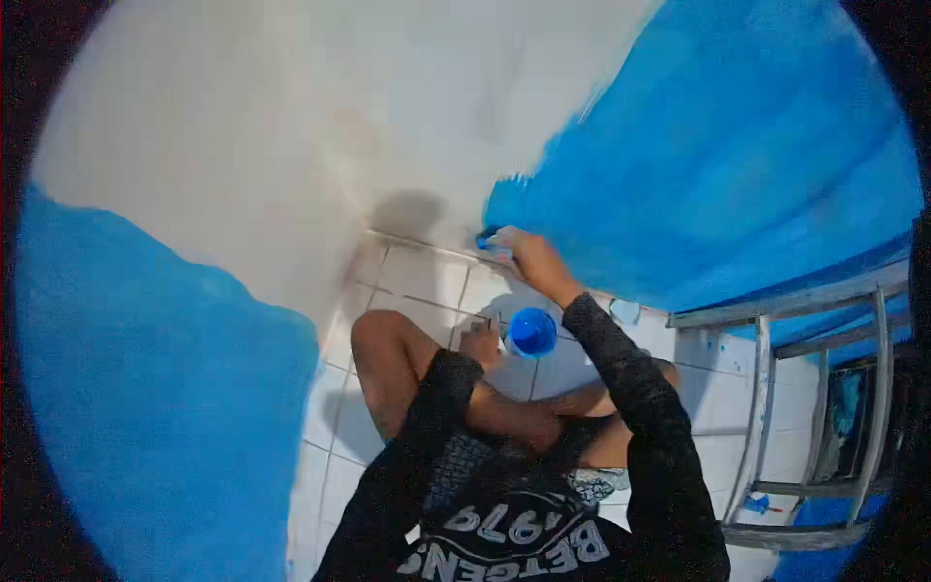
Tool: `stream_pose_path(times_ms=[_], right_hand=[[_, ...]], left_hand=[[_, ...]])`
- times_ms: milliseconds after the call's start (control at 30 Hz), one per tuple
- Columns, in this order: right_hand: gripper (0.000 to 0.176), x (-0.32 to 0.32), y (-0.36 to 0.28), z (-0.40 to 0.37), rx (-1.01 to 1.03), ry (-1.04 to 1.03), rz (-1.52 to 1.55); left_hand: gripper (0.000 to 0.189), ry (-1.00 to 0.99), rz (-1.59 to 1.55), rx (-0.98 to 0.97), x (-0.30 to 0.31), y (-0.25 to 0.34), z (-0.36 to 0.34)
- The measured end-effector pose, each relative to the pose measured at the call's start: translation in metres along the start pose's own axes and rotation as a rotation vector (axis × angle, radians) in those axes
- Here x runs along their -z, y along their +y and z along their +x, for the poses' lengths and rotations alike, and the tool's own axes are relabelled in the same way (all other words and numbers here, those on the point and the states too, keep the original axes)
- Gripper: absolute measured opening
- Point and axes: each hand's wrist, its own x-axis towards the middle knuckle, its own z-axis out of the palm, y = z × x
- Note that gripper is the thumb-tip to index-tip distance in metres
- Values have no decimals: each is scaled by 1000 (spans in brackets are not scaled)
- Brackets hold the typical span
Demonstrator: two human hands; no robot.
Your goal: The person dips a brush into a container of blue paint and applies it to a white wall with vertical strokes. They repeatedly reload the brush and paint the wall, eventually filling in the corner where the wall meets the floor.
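My right hand is closed on a small paintbrush, whose blue-coated head touches the foot of the wall at the lower edge of the blue paint. Bare whitish wall lies to the left of that paint. A round container of blue paint stands on the tiled floor between my arms. Just left of it is my left hand, its fingers near the container's side; whether they grip anything is too unclear to make out.
A wooden ladder stands at the right. Blue paint also covers the left wall. A small round pale item lies by the right wall's foot. My crossed legs rest on the tiles. Something blue and red lies beneath the ladder.
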Motion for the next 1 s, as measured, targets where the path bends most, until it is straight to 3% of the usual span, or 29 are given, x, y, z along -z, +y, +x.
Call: stream_pose_path(times_ms=[67, 133, 200, 233, 300, 400, 567, 700, 733, 800, 867, 900, 967, 1000], right_hand=[[23, 21, -7, 8, -165, 65, 202], [26, 39, -22, 10, -83, 139, 130], [29, 53, -51, 4, -83, 370, 104], [29, 49, -48, 2, -83, 370, 105], [31, 32, -33, -7, -91, 107, 94], [29, 5, -12, -13, -105, -78, -9], [31, 18, -3, -17, -23, 358, 126], [29, 24, -26, -16, -74, 218, 93], [29, 14, -22, -14, -93, 102, 101], [30, -2, -12, -14, -114, -10, 110], [33, -9, -5, -12, -39, -95, -91], [33, -10, -1, -16, -46, -98, -83], [34, 9, -4, -16, -150, 186, 162], [34, 19, -6, -16, -153, 161, 176]], left_hand=[[90, -22, -92, 59, 5, 7, -11], [93, 17, -117, 63, 9, 6, -14], [105, -10, -264, 35, 15, 2, -16], [105, -10, -264, 36, 12, 2, -15], [116, 99, -284, -43, 0, 1, -9], [122, 16, -332, -42, 26, 13, -17], [125, 47, -410, -45, 23, 5, -23], [127, 97, -530, -171, 28, 6, -24], [127, 98, -532, -164, 31, 8, -27], [132, 264, -558, -267, 36, 15, -32], [133, 273, -623, -286, 41, 21, -33], [133, 279, -698, -302, 41, 22, -35], [133, 276, -700, -314, 53, 25, -41], [132, 279, -697, -330, 57, 26, -44]])
